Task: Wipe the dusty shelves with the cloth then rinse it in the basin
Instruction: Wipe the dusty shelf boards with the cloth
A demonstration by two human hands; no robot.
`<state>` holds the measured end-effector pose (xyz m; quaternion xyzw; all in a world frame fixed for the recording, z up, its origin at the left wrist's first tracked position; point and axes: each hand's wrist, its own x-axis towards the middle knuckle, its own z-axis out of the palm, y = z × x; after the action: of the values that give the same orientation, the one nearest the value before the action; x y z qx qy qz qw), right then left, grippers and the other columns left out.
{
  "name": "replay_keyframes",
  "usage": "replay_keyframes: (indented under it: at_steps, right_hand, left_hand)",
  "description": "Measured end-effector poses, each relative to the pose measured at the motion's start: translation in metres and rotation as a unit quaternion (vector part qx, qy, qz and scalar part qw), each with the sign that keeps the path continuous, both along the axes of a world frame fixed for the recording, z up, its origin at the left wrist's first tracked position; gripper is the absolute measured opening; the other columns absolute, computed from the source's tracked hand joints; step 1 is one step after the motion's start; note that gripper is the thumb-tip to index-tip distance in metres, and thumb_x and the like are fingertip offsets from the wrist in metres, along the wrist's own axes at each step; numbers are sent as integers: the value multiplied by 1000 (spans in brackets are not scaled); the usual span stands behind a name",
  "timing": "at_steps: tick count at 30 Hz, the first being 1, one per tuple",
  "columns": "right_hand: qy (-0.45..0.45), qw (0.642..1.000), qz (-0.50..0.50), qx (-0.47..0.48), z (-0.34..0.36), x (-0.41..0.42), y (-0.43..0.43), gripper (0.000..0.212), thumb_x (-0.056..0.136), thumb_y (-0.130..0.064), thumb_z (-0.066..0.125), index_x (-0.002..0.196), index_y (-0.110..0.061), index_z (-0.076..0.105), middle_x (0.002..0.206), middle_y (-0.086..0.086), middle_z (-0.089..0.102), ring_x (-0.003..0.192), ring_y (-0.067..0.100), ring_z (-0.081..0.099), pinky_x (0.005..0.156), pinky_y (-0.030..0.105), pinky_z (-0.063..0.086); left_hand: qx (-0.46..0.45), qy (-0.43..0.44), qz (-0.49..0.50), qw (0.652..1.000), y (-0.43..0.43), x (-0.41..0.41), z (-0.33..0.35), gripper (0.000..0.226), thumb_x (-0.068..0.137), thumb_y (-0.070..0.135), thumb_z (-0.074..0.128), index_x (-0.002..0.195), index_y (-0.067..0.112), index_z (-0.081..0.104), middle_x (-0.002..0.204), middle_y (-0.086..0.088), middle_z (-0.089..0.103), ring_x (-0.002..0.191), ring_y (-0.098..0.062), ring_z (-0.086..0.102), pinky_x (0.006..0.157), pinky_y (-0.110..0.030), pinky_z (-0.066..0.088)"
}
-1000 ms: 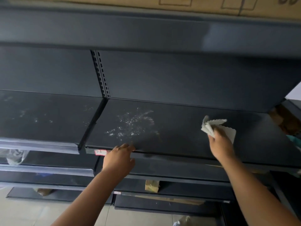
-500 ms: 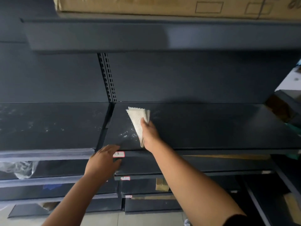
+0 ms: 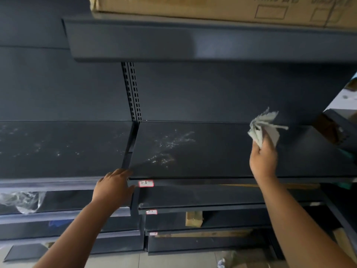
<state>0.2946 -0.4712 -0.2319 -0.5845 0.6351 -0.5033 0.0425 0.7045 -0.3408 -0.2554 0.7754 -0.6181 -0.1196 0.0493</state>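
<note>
A dark metal shelf (image 3: pixel 212 163) runs across the middle of the head view, with a patch of pale dust (image 3: pixel 170 149) left of its centre. My right hand (image 3: pixel 263 159) grips a bunched white cloth (image 3: pixel 262 128) above the right part of this shelf; the cloth looks blurred. My left hand (image 3: pixel 114 187) rests with fingers spread on the shelf's front edge, beside a small red-bordered label (image 3: pixel 146 183). The neighbouring shelf (image 3: pixel 61 149) to the left is speckled with dust too. No basin is in view.
An upper shelf (image 3: pixel 193 39) overhangs the work area and carries a cardboard box (image 3: pixel 212 8). Lower shelves hold a crumpled plastic bag (image 3: pixel 23 202) and a small brown carton (image 3: pixel 194 218). A slotted upright (image 3: pixel 133 93) divides the two bays. Tiled floor (image 3: pixel 173 262) lies below.
My right hand swept the cloth left onto the dust patch, then back to the right and up. The left hand stayed on the front edge. The camera shifted.
</note>
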Motion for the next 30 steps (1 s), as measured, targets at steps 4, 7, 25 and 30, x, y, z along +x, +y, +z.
replay_keyframes:
  at_steps: [4, 7, 25, 30]
  right_hand:
    - [197, 968, -13, 156, -43, 5, -19, 28, 93, -22, 49, 116, -10, 59, 111, 17, 65, 101, 37, 61, 83, 43, 48]
    - [318, 919, 40, 231, -54, 66, -21, 32, 91, -30, 45, 120, -23, 58, 119, 6, 63, 104, 31, 57, 83, 39, 44]
    - [-303, 947, 51, 93, 25, -30, -83, 23, 94, -25, 52, 109, -9, 61, 111, 23, 66, 98, 29, 63, 88, 41, 49]
    - [71, 991, -54, 99, -7, -144, -101, 26, 94, -21, 48, 118, -12, 55, 110, 25, 64, 98, 46, 59, 81, 47, 48]
  left_hand:
    - [-4, -10, 2, 1000, -4, -9, 0, 50, 85, 49, 56, 133, 37, 49, 137, 8, 54, 121, -19, 53, 99, -39, 47]
    - [-6, -25, 2, 1000, -10, -16, 0, 46, 85, 50, 56, 129, 37, 52, 132, 8, 57, 117, -18, 56, 95, -39, 49]
    - [-8, -17, 35, 999, -41, -72, 16, 29, 83, 18, 54, 94, 41, 67, 105, 11, 69, 87, -18, 66, 69, -29, 51]
    - [9, -15, 34, 999, -42, -82, 15, 32, 82, 19, 48, 96, 43, 64, 104, 13, 70, 84, -16, 66, 67, -29, 53]
